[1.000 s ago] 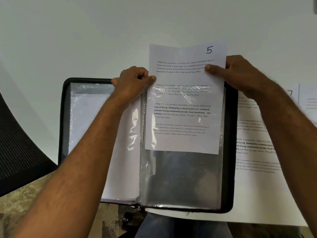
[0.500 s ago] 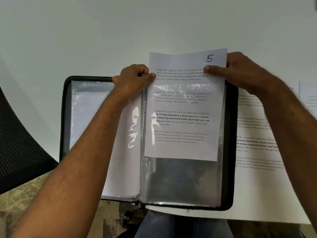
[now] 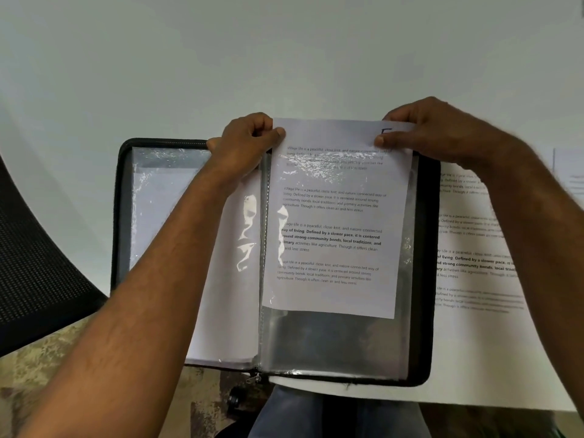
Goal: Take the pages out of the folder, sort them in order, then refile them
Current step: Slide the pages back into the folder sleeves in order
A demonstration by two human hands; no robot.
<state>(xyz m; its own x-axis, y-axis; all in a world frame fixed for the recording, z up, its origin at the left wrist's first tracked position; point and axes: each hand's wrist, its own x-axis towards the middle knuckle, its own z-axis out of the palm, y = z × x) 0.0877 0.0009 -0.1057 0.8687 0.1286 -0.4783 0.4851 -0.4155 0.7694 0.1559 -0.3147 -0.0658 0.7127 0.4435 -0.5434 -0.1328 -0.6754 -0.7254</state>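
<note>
A black zip folder (image 3: 425, 279) lies open on the white table, with clear plastic sleeves on both sides. A printed page (image 3: 335, 222) sits partly inside the right-hand sleeve (image 3: 335, 343), its top edge sticking out above the sleeve's mouth. My right hand (image 3: 436, 131) pinches the page's top right corner and covers most of the handwritten number there. My left hand (image 3: 249, 143) grips the top of the sleeve at the page's left corner, by the spine. The sleeve's lower part shows dark and holds no paper.
More printed pages (image 3: 474, 248) lie on the table right of the folder, one (image 3: 568, 175) at the far right edge. A black mesh chair (image 3: 34, 257) stands at the left. The table's front edge runs just below the folder, above my lap.
The page has slid further down into the right sleeve, so less of it shows above the top. My right hand has shifted onto the corner and now covers the number.
</note>
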